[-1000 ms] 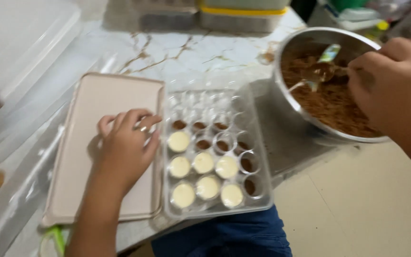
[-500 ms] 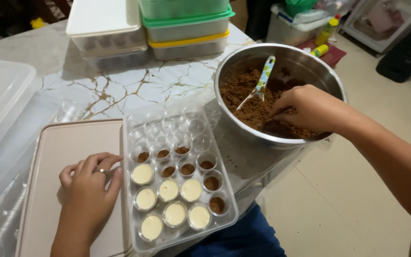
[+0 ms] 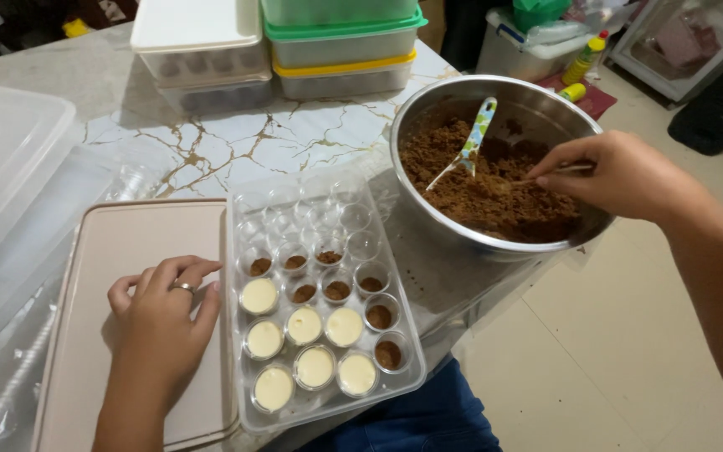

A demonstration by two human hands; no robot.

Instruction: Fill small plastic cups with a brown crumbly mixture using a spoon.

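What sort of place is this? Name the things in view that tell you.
Probably a home kitchen used for making desserts: a marble-patterned counter, a steel bowl of brown crumbs, a clear tray of small filled cups, and stacked lidded containers.

Stacked lidded containers (image 3: 340,46) stand on the marble counter (image 3: 236,142); a yellow squeeze bottle (image 3: 586,57) stands on the floor.

Bright, even indoor light, soft shadows, sharp focus, slight bending at the edges.
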